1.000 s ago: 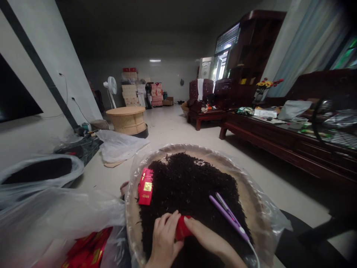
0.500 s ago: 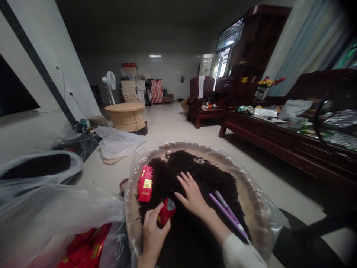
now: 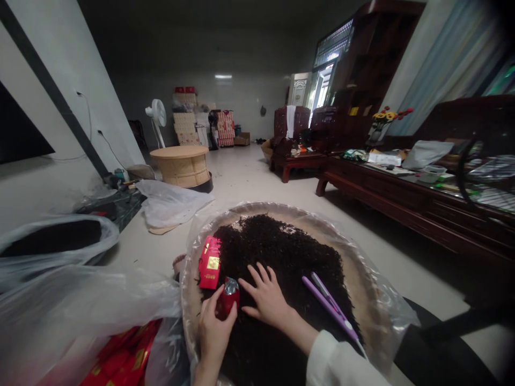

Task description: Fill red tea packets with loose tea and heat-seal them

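A wide round tray (image 3: 372, 292) lined with clear plastic holds a heap of dark, dry tea leaves (image 3: 281, 241). My left hand (image 3: 215, 324) grips a small red foil pouch (image 3: 229, 301), its silvery open end turned upward. Just right of it, my right hand (image 3: 267, 300) is spread palm down over the leaves, fingers apart and holding nothing. Flat red packets with gold print (image 3: 210, 262) lie on the tray's left side. To the right, a purple hand-held sealer with slim jaws (image 3: 332, 305) rests on the leaves, its white cord trailing toward me.
Beside the tray on the left, a clear plastic bag (image 3: 100, 300) contains many red pouches (image 3: 120, 356). Behind it sits another bag of dark leaves (image 3: 56, 238). A round wooden table (image 3: 181, 161) stands farther back. Along the right runs a long dark wooden table (image 3: 386, 193).
My left hand has shifted slightly left, tipping the red pouch more upright. The right hand has moved left and down, closer to the pouch.
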### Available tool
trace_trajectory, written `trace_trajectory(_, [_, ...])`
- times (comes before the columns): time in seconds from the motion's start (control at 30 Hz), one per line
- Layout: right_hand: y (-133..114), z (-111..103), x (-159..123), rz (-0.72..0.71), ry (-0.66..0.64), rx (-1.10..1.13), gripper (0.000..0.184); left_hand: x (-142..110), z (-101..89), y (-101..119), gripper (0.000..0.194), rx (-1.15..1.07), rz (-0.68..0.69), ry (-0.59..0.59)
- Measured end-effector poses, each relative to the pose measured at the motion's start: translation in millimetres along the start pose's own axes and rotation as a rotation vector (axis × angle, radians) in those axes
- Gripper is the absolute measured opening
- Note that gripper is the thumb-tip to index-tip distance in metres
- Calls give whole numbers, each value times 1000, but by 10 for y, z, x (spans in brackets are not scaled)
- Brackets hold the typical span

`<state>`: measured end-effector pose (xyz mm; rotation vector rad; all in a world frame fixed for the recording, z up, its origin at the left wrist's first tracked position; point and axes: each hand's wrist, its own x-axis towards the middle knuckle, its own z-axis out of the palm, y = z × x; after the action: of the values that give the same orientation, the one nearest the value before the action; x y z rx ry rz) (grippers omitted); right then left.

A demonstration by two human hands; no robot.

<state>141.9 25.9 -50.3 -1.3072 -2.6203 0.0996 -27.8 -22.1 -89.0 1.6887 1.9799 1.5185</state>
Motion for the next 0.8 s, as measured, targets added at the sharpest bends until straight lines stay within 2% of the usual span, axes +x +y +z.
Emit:
trace_trajectory(0.07, [-16,9,31,-24,-6,-12,62,4,0,37,43,-6,4,-6])
trace_trajectory(0.2, [-36,54,14,-105,-28,-72,35,-10,0,75,42,-10,33,-1])
trace_trajectory(0.3, [38,77,-90,-111,34,-75,23,-29,18,71,41,-5,46,-7])
trace_trajectory(0.37, [112,66,-150,-80,132,33,14,-39,37,78,41,-10,63,-20])
trace_trajectory(0.4, [146,52,-165,-45,207,155,10,-44,48,88,41,-15,72,-26])
trace_trajectory(0.47, [194,11,-165,111,399,571,7,-48,72,125,41,-27,95,-36])
trace_trajectory(0.53, [217,-39,-135,317,572,993,13,-50,98,179,41,-44,132,-46])
trace_trajectory(0.57, [223,-63,-118,407,628,1134,18,-51,113,211,41,-54,157,-52])
trace_trajectory(0.67, [233,-131,-92,569,678,1325,33,-56,164,300,40,-71,218,-75])
trace_trajectory(0.8, [265,-222,-114,748,599,1936,35,-73,231,375,44,-59,249,-123])
